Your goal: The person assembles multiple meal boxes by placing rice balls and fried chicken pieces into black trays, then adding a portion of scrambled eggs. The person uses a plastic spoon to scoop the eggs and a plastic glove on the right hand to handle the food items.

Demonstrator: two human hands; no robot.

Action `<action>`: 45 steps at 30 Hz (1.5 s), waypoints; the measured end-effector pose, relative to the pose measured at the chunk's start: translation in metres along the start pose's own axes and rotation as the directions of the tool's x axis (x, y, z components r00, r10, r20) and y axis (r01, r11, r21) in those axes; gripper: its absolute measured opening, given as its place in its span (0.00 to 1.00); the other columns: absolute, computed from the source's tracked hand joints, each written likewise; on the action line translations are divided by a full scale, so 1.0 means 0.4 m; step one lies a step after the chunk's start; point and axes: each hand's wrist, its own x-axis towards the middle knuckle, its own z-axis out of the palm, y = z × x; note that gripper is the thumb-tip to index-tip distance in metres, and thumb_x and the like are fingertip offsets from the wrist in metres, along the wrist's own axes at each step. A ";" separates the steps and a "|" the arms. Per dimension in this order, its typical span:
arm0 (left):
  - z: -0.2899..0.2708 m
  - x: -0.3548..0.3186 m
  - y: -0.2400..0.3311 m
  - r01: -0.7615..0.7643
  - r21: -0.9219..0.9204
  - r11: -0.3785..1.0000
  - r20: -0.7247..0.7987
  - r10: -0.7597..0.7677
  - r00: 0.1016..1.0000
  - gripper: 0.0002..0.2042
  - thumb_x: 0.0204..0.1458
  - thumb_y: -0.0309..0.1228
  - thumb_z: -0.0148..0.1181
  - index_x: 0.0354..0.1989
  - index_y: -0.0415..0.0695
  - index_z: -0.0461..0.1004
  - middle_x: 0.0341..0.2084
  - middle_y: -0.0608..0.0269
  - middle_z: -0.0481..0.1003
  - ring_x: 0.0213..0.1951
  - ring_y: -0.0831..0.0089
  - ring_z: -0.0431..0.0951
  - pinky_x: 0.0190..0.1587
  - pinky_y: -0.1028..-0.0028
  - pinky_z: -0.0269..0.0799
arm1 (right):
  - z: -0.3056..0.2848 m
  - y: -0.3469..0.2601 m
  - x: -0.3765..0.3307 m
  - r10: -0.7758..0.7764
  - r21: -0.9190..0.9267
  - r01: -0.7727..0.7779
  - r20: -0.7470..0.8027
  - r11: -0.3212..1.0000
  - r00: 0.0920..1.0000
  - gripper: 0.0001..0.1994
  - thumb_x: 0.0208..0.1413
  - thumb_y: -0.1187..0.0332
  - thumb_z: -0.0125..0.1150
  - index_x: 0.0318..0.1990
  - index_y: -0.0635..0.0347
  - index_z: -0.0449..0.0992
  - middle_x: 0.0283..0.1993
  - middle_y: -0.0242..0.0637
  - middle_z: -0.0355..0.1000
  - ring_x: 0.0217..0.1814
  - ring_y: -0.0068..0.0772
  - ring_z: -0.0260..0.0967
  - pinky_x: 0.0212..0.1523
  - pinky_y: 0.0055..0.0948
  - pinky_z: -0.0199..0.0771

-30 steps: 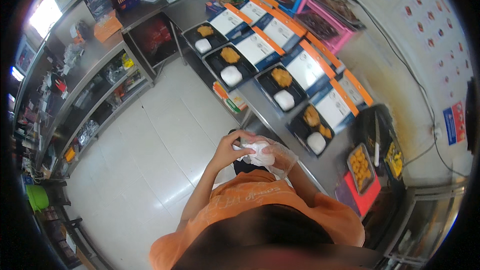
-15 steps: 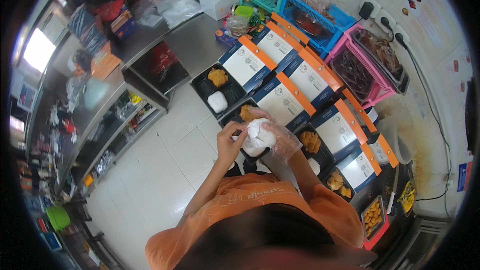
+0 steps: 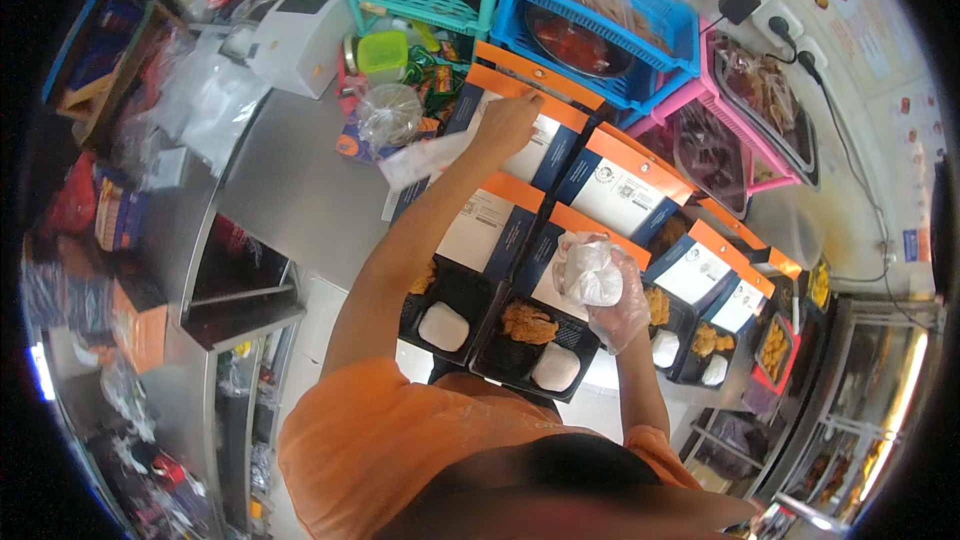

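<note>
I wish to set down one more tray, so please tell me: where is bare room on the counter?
The steel counter has one broad bare patch at left, bordered by the white machine, plastic bags and the cartons. It is crowded from the cartons rightward: the black trays sit packed before them, baskets behind.

Left fingers [image 3: 533, 103] are at an orange box flap [image 3: 492, 80]; gloved right fingers [image 3: 630, 278] hold a white bundle [image 3: 593, 275].

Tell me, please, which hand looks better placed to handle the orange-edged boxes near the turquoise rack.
Probably the left hand: it reaches over the orange-edged boxes, while the gloved right hand holds a white bundle.
</note>
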 end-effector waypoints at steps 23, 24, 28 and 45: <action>-0.109 -0.251 0.033 -0.040 -0.282 0.959 0.078 0.064 0.995 0.13 0.55 0.36 0.57 0.48 0.51 0.73 0.43 0.65 0.72 0.27 0.66 0.78 0.25 0.70 0.75 | 0.256 -0.263 0.386 0.039 -0.676 0.055 0.124 0.735 0.992 0.15 0.44 0.67 0.64 0.41 0.57 0.75 0.50 0.44 0.71 0.43 0.35 0.73 0.45 0.32 0.74; -0.111 -0.265 0.037 -0.027 -0.292 0.956 0.088 0.055 0.995 0.13 0.55 0.35 0.58 0.48 0.51 0.73 0.43 0.65 0.72 0.26 0.67 0.78 0.24 0.70 0.75 | 0.250 -0.243 0.436 0.161 -0.750 -0.009 0.131 0.661 0.978 0.15 0.44 0.66 0.65 0.41 0.58 0.76 0.49 0.44 0.71 0.44 0.35 0.73 0.45 0.30 0.74; -0.101 -0.284 0.043 -0.019 -0.388 0.922 0.032 0.034 0.999 0.15 0.53 0.32 0.60 0.50 0.51 0.72 0.43 0.66 0.72 0.25 0.68 0.78 0.23 0.72 0.74 | 0.197 -0.093 0.587 -0.106 -0.958 0.002 0.034 -0.286 0.994 0.23 0.38 0.60 0.72 0.43 0.60 0.77 0.42 0.45 0.75 0.45 0.38 0.74 0.47 0.31 0.73; -0.120 -0.330 0.023 -0.039 -0.367 0.929 0.090 0.077 0.993 0.21 0.54 0.30 0.57 0.58 0.52 0.66 0.55 0.65 0.67 0.33 0.68 0.79 0.28 0.71 0.77 | 0.110 -0.044 0.656 0.220 -0.700 0.167 0.015 -0.694 0.975 0.34 0.33 0.68 0.75 0.55 0.53 0.69 0.55 0.47 0.67 0.59 0.50 0.65 0.54 0.40 0.71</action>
